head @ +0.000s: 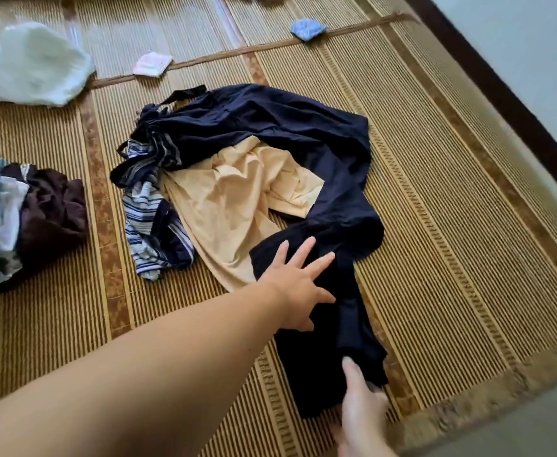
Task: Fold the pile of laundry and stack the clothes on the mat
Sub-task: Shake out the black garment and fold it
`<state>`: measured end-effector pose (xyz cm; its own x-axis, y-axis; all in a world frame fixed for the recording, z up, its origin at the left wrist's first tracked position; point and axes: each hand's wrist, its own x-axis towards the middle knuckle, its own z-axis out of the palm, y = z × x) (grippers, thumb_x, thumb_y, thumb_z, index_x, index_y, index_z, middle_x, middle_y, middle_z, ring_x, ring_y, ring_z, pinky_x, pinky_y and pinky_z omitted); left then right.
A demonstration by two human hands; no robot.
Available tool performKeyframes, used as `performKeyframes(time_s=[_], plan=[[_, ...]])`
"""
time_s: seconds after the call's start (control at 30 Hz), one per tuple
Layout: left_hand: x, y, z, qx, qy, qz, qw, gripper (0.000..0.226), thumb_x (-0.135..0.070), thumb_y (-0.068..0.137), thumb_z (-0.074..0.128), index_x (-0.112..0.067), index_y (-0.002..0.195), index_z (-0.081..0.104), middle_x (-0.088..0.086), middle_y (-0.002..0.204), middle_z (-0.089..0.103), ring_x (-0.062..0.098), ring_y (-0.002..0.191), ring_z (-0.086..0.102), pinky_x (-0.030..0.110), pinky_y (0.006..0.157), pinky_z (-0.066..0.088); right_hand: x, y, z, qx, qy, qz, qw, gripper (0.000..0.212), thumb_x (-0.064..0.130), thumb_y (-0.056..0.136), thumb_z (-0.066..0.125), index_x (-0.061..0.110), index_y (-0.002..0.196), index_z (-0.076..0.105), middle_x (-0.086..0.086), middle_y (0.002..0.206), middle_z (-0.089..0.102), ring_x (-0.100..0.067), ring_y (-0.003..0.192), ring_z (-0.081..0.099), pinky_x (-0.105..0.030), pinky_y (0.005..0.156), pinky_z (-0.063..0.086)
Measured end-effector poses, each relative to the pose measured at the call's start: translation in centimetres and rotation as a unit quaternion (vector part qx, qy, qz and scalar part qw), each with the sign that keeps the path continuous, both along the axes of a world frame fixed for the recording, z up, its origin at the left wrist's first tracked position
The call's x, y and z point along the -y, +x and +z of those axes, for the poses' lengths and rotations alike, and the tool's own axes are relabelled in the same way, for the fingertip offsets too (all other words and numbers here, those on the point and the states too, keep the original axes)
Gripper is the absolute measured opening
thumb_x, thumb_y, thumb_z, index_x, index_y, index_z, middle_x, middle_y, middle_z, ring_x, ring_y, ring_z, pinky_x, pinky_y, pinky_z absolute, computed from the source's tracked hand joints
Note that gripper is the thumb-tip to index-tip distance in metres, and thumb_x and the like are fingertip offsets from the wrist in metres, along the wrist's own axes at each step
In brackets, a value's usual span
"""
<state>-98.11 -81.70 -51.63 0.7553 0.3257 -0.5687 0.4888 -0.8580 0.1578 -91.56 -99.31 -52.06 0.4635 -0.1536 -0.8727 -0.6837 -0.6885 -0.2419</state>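
A long navy garment [303, 136] curves across the woven mat [451, 209], its near end stretched toward me. My left hand [298, 285] presses flat on that near part with fingers spread. My right hand [359, 413] holds the garment's lowest edge near the mat's front border; its fingers are partly hidden under the cloth. A cream garment [237, 206] lies crumpled inside the navy curve. A blue-and-white striped piece [145, 225] is bunched at its left.
A heap of dark brown and pale blue clothes [23, 219] sits at the left edge. A white cloth [33, 64], a small pink folded item [151, 64] and a small blue item [307, 28] lie farther back. Bare floor [540, 61] borders the mat at right.
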Motion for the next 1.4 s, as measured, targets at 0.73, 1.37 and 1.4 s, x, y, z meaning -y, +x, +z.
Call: performKeyframes(time_s=[0.73,1.37,1.4], plan=[[6.7,-7.3,-2.4,0.127,-0.165,0.587,0.783,0.084,-0.061,0.087,0.053,-0.043,0.152,0.002,-0.002,0.159,0.006,0.027,0.145,0.01,0.041,0.117,0.019,-5.9,7.5,-0.6,0.183,0.059,0.381,0.904,0.104,0.049,0.066,0.083,0.012,0.147,0.028,-0.013,0.141,0.044,-0.032,0.127,0.045,-0.043,0.098,0.042],[2.1,-15.5,7.2,0.441,-0.442,0.634,0.455,0.094,-0.012,0.065,0.083,-0.031,0.144,0.034,-0.012,0.127,0.063,0.006,0.118,0.059,0.027,0.098,0.05,-21.1,-0.9,24.8,-0.02,0.309,0.819,0.483,0.033,0.021,0.075,0.08,0.039,0.102,0.07,0.018,0.099,0.071,0.001,0.091,0.066,-0.011,0.078,0.047],[1.9,-16.9,8.2,0.446,-0.421,0.636,0.469,0.086,-0.012,0.068,0.082,-0.03,0.14,0.039,-0.014,0.122,0.066,0.004,0.116,0.059,0.021,0.094,0.051,-21.9,-1.7,25.9,-0.053,0.303,0.835,0.456,0.038,0.024,0.072,0.08,0.039,0.105,0.069,0.018,0.104,0.07,0.0,0.096,0.066,-0.011,0.081,0.047]])
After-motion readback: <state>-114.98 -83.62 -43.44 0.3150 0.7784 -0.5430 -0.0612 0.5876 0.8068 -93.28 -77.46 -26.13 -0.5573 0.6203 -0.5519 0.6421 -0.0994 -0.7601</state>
